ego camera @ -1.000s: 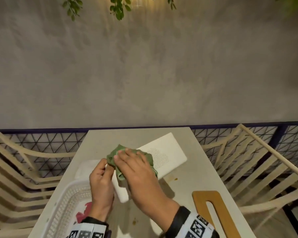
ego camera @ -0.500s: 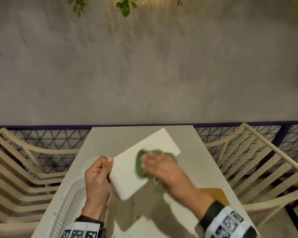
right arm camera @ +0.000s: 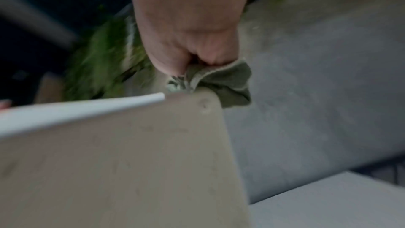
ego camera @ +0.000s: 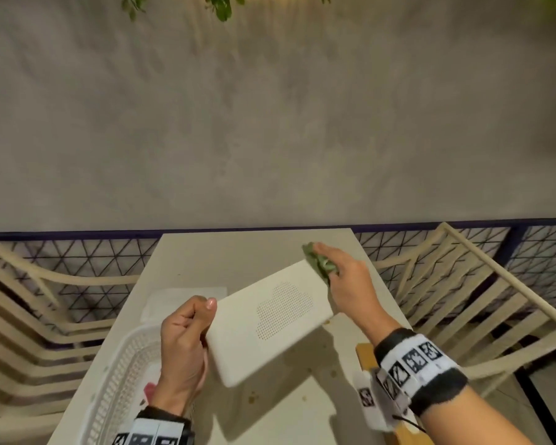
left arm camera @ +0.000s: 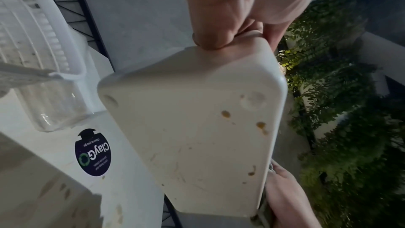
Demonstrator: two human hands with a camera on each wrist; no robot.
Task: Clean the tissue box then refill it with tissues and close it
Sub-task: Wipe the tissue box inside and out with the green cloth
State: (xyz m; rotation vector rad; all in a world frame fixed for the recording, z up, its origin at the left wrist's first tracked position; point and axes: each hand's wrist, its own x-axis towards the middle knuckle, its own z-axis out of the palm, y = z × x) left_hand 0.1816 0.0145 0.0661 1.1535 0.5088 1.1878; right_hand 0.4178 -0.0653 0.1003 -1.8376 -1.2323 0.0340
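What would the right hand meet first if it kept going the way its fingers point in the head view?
Probably nothing close. The right hand, holding the green cloth at the box's far corner, points toward the table's far edge. Only bare tabletop shows ahead, then the wall; depth is unclear.

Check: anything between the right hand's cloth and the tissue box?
Nothing visible. The right hand holds the green cloth directly against the far end of the tissue box; the left hand grips its near end.
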